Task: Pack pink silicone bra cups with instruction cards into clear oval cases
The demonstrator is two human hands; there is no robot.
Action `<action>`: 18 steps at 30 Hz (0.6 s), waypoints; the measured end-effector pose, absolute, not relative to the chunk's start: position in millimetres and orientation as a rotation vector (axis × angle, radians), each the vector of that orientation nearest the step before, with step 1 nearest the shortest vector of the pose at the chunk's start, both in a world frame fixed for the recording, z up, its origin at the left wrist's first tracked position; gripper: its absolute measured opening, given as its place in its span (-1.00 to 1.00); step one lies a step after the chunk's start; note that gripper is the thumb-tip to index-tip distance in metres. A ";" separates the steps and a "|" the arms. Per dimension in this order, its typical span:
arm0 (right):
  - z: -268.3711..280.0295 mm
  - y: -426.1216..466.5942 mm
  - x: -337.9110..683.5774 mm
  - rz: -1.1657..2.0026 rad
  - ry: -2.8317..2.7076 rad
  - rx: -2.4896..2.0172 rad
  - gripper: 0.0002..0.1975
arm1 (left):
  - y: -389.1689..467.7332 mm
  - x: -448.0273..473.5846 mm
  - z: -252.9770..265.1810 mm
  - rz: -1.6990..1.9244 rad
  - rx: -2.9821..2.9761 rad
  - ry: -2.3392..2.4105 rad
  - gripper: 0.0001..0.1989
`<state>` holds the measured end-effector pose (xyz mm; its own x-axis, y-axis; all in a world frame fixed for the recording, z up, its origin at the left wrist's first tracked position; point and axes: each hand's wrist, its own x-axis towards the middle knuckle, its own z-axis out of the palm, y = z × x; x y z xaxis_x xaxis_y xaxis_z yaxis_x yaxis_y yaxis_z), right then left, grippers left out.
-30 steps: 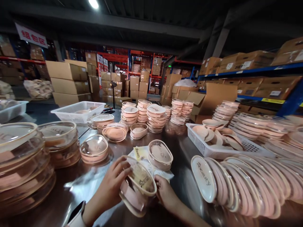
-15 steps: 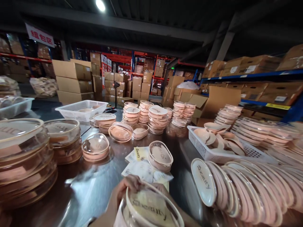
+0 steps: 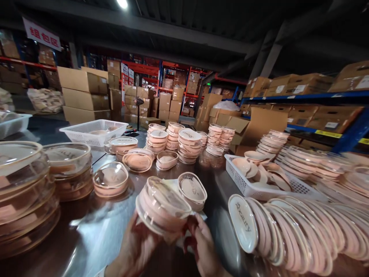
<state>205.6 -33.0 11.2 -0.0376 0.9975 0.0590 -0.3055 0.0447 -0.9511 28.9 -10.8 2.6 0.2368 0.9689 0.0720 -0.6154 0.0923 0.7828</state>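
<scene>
An oval pink cosmetic bag with a clear top is lifted in front of me, tilted to one side. My left hand is closed on its lower left side, the fingertips hidden beneath it. At its right end my right hand pinches the rim between thumb and fingers. Just behind it another cosmetic bag rests on the table, on the printed sheets, which the held bag mostly covers. To the left stands a separate clear-topped bag.
Tall stacks of bags rise at the left. A row of leaning bags fills the right front. Behind it sits a white basket of pink pieces; another basket is at the back left. More stacks stand across the middle.
The held bag has moved up and forward, away from me, and has turned so its lettered face no longer shows plainly. Both hands have shifted to its lower sides.
</scene>
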 end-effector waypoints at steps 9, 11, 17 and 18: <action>-37.8 -44.4 202.0 1.006 -1.571 -0.882 -0.49 | -10.9 21.4 -2.0 1.035 0.604 0.364 -0.24; -35.5 -46.3 206.1 1.022 -1.704 -0.816 -0.49 | -11.0 18.7 -2.3 1.067 0.540 0.350 -0.26; -18.6 -43.9 207.9 1.251 -1.714 -0.826 -0.55 | -16.8 11.0 11.5 0.887 0.522 0.358 -0.04; -19.3 -43.5 206.9 1.327 -1.659 -0.854 -0.61 | -17.3 8.9 13.7 0.856 0.522 0.366 -0.01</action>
